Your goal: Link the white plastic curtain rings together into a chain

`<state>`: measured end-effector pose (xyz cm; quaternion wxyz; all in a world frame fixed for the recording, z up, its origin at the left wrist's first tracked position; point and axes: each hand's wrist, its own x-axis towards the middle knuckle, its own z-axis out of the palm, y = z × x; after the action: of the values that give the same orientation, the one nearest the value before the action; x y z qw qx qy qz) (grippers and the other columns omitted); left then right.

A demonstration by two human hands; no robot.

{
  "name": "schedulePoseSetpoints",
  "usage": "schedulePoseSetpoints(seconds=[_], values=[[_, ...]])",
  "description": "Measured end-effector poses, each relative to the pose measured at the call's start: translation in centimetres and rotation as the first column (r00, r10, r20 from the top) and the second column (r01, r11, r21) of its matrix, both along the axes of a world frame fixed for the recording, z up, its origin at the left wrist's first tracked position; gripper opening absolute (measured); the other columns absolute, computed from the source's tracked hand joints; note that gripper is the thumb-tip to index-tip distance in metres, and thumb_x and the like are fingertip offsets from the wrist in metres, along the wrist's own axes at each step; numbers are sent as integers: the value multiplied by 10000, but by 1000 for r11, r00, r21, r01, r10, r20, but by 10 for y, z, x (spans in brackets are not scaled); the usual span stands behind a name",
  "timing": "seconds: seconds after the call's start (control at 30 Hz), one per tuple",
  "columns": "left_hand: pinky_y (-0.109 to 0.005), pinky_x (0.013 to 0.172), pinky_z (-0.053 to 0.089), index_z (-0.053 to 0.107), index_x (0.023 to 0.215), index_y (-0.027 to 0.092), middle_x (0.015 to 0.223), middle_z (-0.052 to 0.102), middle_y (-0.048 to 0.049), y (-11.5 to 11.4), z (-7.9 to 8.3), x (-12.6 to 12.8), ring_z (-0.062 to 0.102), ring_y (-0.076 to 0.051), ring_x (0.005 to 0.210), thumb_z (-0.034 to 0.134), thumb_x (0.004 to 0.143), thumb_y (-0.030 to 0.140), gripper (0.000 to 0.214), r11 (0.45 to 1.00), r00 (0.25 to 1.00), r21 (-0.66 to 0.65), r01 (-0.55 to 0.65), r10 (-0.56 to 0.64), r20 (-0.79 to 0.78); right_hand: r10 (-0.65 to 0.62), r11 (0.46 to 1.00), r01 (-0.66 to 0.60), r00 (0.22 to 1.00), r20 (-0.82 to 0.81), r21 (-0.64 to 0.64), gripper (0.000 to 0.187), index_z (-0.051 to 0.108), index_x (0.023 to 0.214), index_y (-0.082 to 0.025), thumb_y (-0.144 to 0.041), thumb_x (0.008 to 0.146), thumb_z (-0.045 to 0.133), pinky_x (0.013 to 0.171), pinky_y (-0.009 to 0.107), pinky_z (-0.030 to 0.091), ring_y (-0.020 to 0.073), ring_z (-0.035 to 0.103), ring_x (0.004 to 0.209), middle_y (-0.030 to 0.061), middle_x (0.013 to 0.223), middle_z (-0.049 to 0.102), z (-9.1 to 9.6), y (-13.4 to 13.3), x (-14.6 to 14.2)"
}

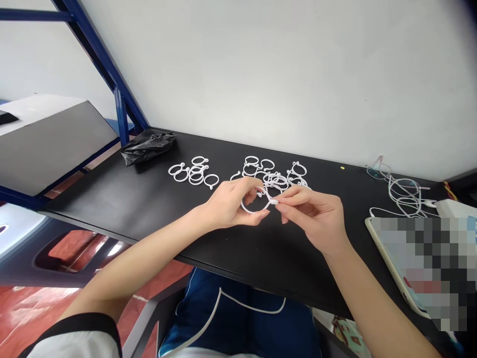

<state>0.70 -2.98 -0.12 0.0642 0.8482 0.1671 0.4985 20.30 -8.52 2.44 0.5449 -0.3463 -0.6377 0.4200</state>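
Both my hands hold one white plastic ring [256, 206] just above the black table [130, 199]. My left hand [233, 204] curls its fingers round the ring's left side. My right hand [313, 214] pinches the ring's clasp end between thumb and forefinger. Behind my hands lies a pile of several white rings [276, 176]. A smaller group of white rings [194, 172] lies further left on the table.
A crumpled black plastic bag [148, 146] sits at the table's far left corner. White cables [406, 194] and glasses [378, 170] lie at the right, beside a tablet [395, 258]. A white wall runs behind; a blue frame [108, 69] stands left.
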Motion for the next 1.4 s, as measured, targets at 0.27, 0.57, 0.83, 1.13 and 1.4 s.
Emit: schedulePoseSetpoints(seconds=[0.27, 0.57, 0.83, 1.13, 1.4], values=[[-202, 557, 495, 515, 1014, 177, 710, 608, 17, 2, -6, 2, 597, -107, 591, 570, 879, 455, 314, 999, 999, 4, -38, 38, 21, -14, 1000, 14, 1000, 5, -16, 62, 768, 801, -238, -179, 804, 752, 493, 271, 577, 102, 610, 564, 23, 846, 726, -4, 3, 0], [-193, 530, 489, 504, 1025, 169, 728, 624, 5, 2, -7, 2, 613, -107, 596, 532, 903, 491, 345, 997, 997, 23, -71, 72, -8, -24, 1000, 24, 1000, -1, -16, 66, 764, 817, -244, -181, 798, 760, 503, 249, 580, 110, 629, 619, 19, 846, 725, -7, 4, -1], [-214, 570, 506, 496, 1090, 173, 773, 649, -5, -1, -9, 2, 633, -120, 631, 528, 907, 517, 391, 997, 995, -45, -65, 61, -81, -52, 998, 52, 998, 31, -26, 43, 760, 819, -239, -217, 786, 777, 502, 245, 573, 123, 638, 640, 23, 817, 718, -8, 4, -1], [-205, 548, 506, 487, 1094, 169, 760, 646, -6, 0, -9, 2, 635, -118, 622, 534, 909, 502, 384, 997, 995, -52, -50, 45, -93, -33, 999, 34, 998, 46, -11, 72, 770, 869, -257, -213, 815, 752, 509, 251, 578, 103, 621, 594, 11, 831, 714, -7, 4, -2], [-195, 494, 439, 524, 981, 169, 741, 631, 4, 6, -6, 5, 600, -107, 596, 578, 902, 400, 250, 955, 960, 198, -222, 250, -127, -130, 991, 132, 990, 57, -20, 103, 773, 914, -255, -223, 823, 737, 515, 267, 573, 95, 610, 567, 16, 883, 700, -12, 5, -6]])
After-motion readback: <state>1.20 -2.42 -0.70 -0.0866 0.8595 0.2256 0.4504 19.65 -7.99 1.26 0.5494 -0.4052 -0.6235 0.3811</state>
